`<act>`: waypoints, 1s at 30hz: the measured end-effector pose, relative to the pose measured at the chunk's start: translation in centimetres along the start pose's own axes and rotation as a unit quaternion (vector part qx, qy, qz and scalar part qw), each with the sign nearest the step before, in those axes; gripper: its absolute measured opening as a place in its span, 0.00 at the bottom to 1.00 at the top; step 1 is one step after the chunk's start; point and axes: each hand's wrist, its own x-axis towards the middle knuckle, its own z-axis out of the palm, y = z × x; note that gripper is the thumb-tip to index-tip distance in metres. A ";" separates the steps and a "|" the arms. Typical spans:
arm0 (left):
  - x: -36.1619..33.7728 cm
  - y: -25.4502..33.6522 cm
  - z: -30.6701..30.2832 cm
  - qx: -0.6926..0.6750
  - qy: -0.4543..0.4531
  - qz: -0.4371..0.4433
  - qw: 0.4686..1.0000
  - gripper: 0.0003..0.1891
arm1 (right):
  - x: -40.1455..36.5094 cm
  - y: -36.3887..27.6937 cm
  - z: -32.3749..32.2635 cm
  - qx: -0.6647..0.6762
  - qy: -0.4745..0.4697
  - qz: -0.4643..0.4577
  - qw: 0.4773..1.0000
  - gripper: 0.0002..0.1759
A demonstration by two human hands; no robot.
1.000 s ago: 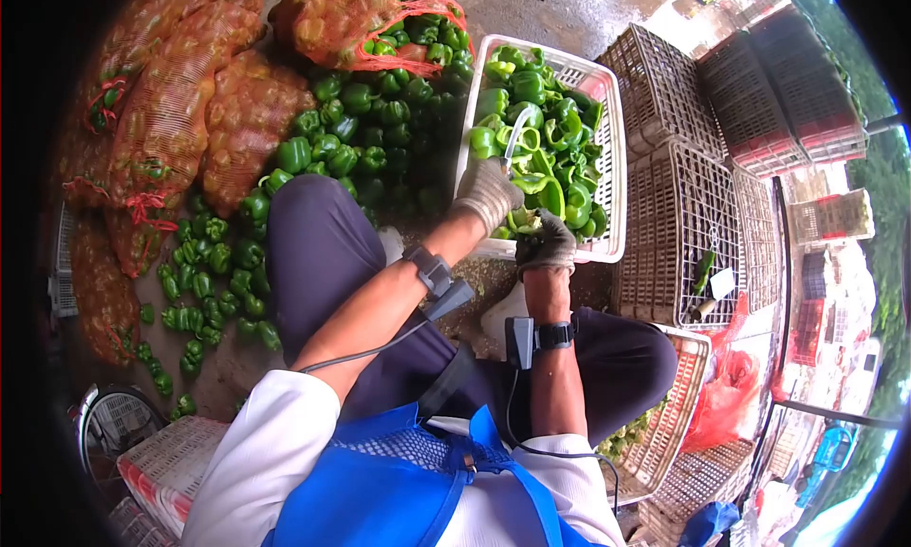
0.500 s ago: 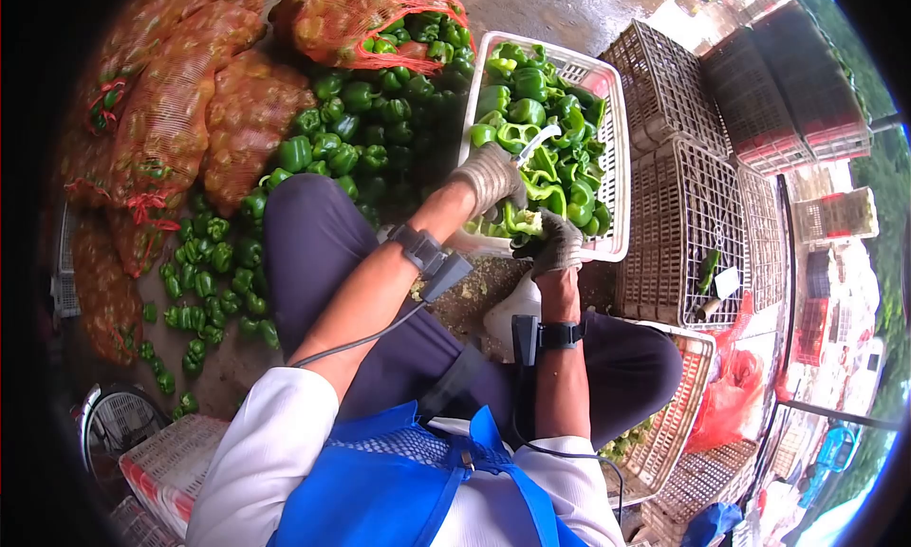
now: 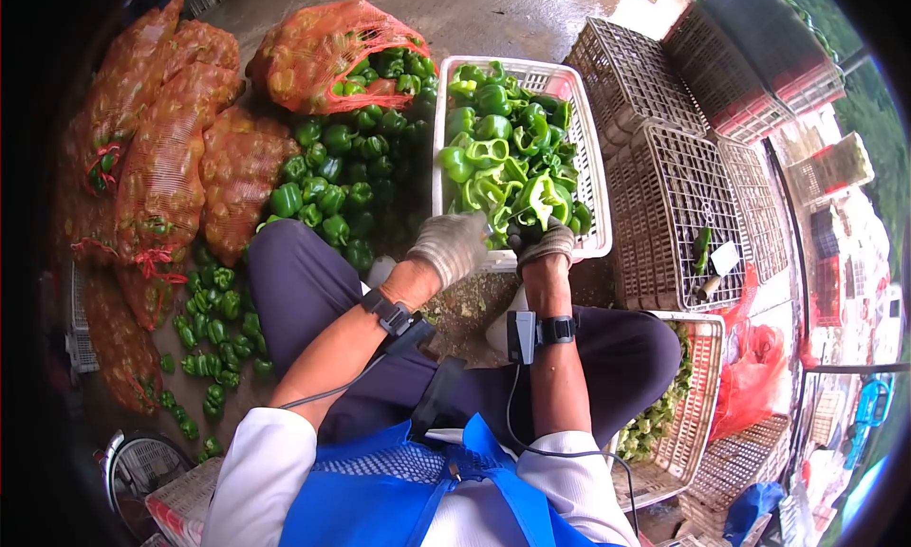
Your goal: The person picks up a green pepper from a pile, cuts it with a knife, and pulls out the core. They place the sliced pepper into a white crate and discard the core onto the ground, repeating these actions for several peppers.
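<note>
My left hand (image 3: pixel 451 246), in a striped work glove, is closed at the near edge of the white crate (image 3: pixel 596 248). It grips a small knife, whose blade is blurred and hardly shows now. Close beside it, my gloved right hand (image 3: pixel 548 243) is closed on a cut-open green bell pepper (image 3: pixel 541 202), its pale inside facing up. Inside the crate lie many green bell peppers (image 3: pixel 492 128), some whole and some cut open.
Whole peppers (image 3: pixel 332 201) cover the floor to the left, by an open red mesh sack (image 3: pixel 323 49) and several full sacks (image 3: pixel 166 158). Stacked plastic crates (image 3: pixel 674 215) stand at the right. A crate of green scraps (image 3: pixel 702 395) sits by my right knee.
My left hand has drawn back toward me, and the pale blade seen over the crate no longer shows clearly. My right hand's pepper now shows its opened inside. The whole view has shifted slightly.
</note>
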 end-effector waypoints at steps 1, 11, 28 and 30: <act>0.0 -0.1 0.2 0.009 -0.005 0.000 1.000 0.10 | 0.0 0.1 0.1 0.011 0.016 0.005 1.000 0.16; 0.5 -1.2 1.9 0.072 -0.036 -0.020 0.997 0.08 | 5.1 4.6 -5.1 -0.327 0.043 -0.068 0.941 0.15; 4.6 -1.9 6.2 0.161 -0.127 0.066 0.976 0.12 | 7.0 4.1 -4.6 -0.426 0.210 0.000 0.880 0.18; 3.8 -1.7 5.7 0.104 -0.094 0.018 0.990 0.10 | 4.9 1.7 -4.3 -0.825 0.104 -0.097 0.546 0.27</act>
